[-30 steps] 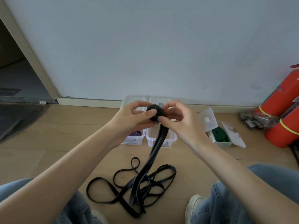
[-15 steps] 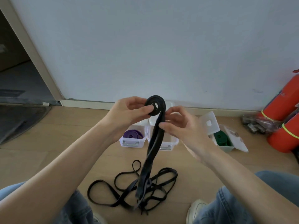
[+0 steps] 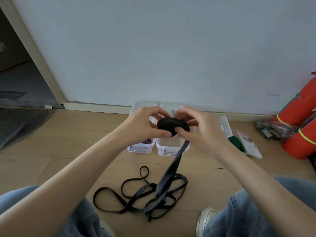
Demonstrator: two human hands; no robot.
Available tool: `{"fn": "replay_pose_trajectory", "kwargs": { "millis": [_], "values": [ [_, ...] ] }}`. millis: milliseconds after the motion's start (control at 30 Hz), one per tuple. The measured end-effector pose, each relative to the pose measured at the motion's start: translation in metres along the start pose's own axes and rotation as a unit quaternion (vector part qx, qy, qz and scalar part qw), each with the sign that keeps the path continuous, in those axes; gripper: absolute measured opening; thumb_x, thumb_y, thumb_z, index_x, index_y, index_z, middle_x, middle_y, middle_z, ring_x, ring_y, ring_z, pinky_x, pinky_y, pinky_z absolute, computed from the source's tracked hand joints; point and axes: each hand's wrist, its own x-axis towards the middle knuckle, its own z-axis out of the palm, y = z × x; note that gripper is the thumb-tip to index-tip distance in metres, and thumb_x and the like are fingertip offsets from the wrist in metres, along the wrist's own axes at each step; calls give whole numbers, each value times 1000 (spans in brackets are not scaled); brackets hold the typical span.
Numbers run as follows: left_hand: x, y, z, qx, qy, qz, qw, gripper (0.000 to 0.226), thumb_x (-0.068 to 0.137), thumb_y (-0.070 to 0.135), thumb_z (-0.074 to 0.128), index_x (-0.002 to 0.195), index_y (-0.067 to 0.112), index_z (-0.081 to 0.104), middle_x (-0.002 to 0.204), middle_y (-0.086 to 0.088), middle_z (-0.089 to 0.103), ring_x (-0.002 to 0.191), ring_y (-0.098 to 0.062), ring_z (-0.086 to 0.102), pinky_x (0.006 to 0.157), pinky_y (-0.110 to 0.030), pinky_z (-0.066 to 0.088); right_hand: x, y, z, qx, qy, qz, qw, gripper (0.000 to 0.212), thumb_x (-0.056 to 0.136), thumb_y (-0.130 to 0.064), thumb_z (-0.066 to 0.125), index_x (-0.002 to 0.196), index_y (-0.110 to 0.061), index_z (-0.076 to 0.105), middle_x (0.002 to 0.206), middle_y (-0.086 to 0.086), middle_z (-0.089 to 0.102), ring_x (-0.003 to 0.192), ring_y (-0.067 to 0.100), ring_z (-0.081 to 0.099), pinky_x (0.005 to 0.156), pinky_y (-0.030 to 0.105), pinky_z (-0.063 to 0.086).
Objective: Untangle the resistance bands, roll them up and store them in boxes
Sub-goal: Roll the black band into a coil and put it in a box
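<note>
Rolling along nicely here: half a second ago you had the roll [image 3: 173, 126] tipped up so its open centre faced you, with your right hand [image 3: 201, 132] pulled a little away from it. Now it's turned over flat, and both hands are back on it. Your left hand [image 3: 145, 126] pinches the near-left edge with the thumb underneath, fingers curled over the top. Your right hand has its thumb pressed on the front edge and its fingers arched over the far side, so both grips are narrow and clamped on the roll.

The roll sits up in the air right above the middle box [image 3: 171, 147], which looks ready to take it. The tail [image 3: 174, 170] hangs down from under your right thumb to the loose loops [image 3: 136, 194] on the floor [image 3: 51, 147] between your knees, and a lot of band is still down there, so I'd guess you're maybe a third through winding this one.

The left box [image 3: 140, 148] shows a bit of purple band [image 3: 148, 141], and the box on the right [image 3: 246, 147] has a green band [image 3: 235, 141], so two look stored already.
</note>
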Motion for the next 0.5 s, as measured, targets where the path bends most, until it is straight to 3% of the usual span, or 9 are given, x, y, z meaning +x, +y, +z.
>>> {"fn": "replay_pose_trajectory", "kwargs": {
  "millis": [100, 167, 267, 400, 500],
  "values": [
    [-2, -1, -2, 30, -31, 5, 999, 18, 72, 17, 77, 87, 25, 70, 82, 9, 70, 65, -15, 70, 60, -20, 53, 1, 1, 0, -20, -37, -5, 999, 26, 77, -6, 68, 93, -26, 66, 87, -8, 70, 88, 9, 64, 81, 28, 52],
    [-1, -2, -9, -34, -33, 1, 999, 15, 72, 17, 78, 84, 24, 72, 84, 8, 72, 70, -18, 71, 65, -22, 56, 1, 0, -5, 111, -37, 34, 993, 28, 75, -8, 74, 91, -29, 66, 85, -12, 71, 86, 3, 65, 76, 18, 51],
    [1, -2, -16, -193, 4, 8, 981, 17, 71, 15, 75, 87, 19, 73, 86, 4, 73, 78, -14, 71, 66, -16, 54, -1, -2, -10, 354, -7, 112, 929, 33, 66, -19, 76, 96, -19, 60, 88, 0, 74, 84, 15, 70, 71, 19, 52],
    [5, 0, -7, -318, 43, -10, 947, 26, 66, 20, 71, 91, 13, 71, 93, -4, 74, 84, -15, 71, 68, -16, 53, -3, -10, -2, 338, 51, 100, 934, 14, 84, -7, 65, 96, -8, 57, 88, 12, 73, 86, 25, 70, 85, 32, 55],
    [6, 2, 2, -348, 42, -17, 936, 28, 69, 17, 70, 96, 8, 68, 99, -8, 71, 87, -15, 70, 71, -18, 53, -2, -12, -1, 275, 64, 77, 956, 25, 80, -10, 70, 100, -13, 54, 87, 8, 73, 83, 16, 69, 80, 26, 53]
  ]
}}
